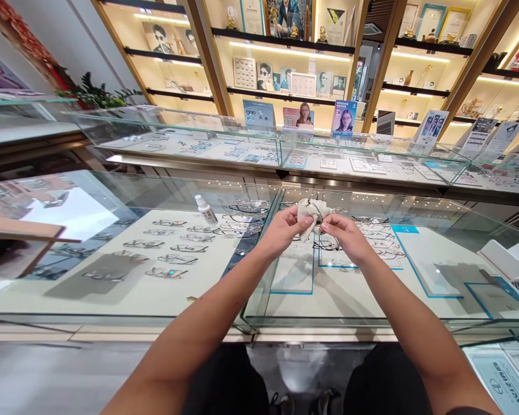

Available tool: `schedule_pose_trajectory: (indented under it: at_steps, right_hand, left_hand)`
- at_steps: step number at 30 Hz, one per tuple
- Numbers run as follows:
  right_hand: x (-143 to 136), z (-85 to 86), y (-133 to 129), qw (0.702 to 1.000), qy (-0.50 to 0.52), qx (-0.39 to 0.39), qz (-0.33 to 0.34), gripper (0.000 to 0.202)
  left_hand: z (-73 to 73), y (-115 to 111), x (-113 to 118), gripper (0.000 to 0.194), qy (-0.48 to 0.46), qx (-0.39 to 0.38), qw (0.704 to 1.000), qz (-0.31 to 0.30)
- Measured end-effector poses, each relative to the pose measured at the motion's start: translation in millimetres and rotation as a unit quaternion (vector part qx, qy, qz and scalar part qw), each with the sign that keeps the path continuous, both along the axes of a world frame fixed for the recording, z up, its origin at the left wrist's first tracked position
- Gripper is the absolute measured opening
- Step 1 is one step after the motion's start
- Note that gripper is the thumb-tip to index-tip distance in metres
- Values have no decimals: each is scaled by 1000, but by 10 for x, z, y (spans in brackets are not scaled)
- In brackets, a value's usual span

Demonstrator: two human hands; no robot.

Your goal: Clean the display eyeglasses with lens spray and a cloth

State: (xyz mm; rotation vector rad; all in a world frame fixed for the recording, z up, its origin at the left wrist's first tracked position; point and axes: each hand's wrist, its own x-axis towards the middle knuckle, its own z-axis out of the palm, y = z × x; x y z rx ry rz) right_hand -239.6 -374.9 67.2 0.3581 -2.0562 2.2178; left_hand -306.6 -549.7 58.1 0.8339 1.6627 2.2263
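Above the glass display case, my left hand (286,229) pinches a pale cloth (306,216) with thumb and fingers. The cloth is folded around part of a pair of eyeglasses (319,217), whose dark thin frame shows at the cloth's edge. My right hand (342,231) is closed on the glasses from the other side, thumb and forefinger at the frame. The lenses are mostly hidden by the cloth and fingers. Left of my hands, a small white spray bottle (206,211) stands on the glass top.
Rows of eyeglasses (188,248) lie inside the glass case (259,282) beneath my arms. An open white box (501,259) is at the right. A wooden-edged mirror or tray (26,227) sits at the left. Farther back stand another showcase (225,124) and lit shelves (289,52).
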Motion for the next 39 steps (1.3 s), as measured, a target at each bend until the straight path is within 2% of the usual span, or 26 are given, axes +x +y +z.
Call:
schedule_pose_trajectory:
  at_steps: [4,11,18,23,27,30,35,39]
  right_hand:
    - [-14,-30,-12,1000,-14,-14,14,39]
    - [-3,-31,-41,999,-20,-16,40,45]
    - [3,-31,-36,998,-29,-9,58,42]
    - [16,-8,-54,997,-17,-9,75,41]
    - [25,9,-68,997,-15,1,74,41]
    - [19,8,-54,998,-19,5,64,40]
    - [13,15,-19,999,-21,-12,44,35]
    - [28,31,-33,997,-35,-29,58,37]
  left_hand:
    - [29,-20,31,53,5,-2,1000,-15]
    - [2,-23,62,48,13,-23,1000,4]
    - [27,-16,101,49,47,-35,997,51]
    - [12,-19,131,57,49,-46,993,99]
    - [-12,-25,116,62,52,-50,991,111]
    - [-28,-46,68,62,48,-46,994,91]
    - [7,-88,29,50,54,-34,998,-9]
    - [64,-80,82,46,81,-29,996,-1]
